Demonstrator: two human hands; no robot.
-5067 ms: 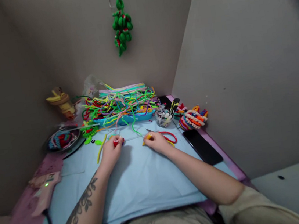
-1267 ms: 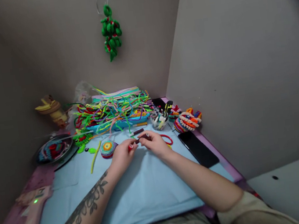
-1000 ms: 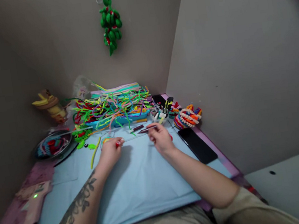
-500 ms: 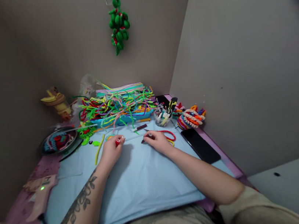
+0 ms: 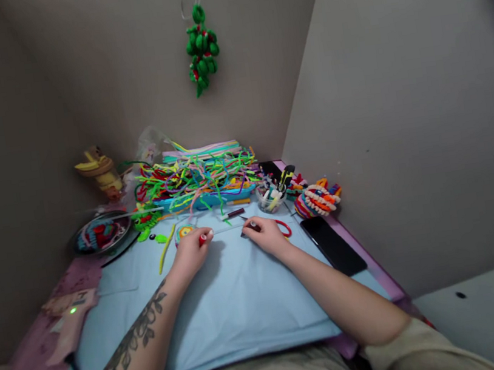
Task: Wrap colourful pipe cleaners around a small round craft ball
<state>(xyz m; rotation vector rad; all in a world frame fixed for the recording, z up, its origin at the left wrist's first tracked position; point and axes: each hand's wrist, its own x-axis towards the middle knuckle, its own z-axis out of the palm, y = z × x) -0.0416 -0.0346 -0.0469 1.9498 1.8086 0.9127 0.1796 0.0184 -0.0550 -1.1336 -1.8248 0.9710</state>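
Note:
My left hand (image 5: 191,251) is closed on a small red piece (image 5: 202,239) with a white tip; its exact kind is too small to tell. In my right hand (image 5: 266,235) the fingers pinch a dark brown marker (image 5: 253,227), held just above the blue cloth. The two hands are apart, with cloth between them. Behind my left hand lies a multicoloured coil (image 5: 184,232), partly covered by it. A yellow pipe cleaner (image 5: 167,250) rests to its left. Red-handled scissors (image 5: 286,226) are half hidden behind my right hand. Another dark marker (image 5: 235,213) lies beyond both hands.
A blue tray (image 5: 212,198) heaped with pipe cleaners stands at the back. Beside it are a clear cup of tools (image 5: 271,199) and a woven colourful bundle (image 5: 318,199). A black phone (image 5: 333,246) lies right, a pink glue gun (image 5: 74,328) left, a round dish (image 5: 102,233) behind it.
The view has shifted slightly, so everything sits a little lower and to the right. My left hand has turned a little, showing more of the coil behind it. Both hands keep their hold.

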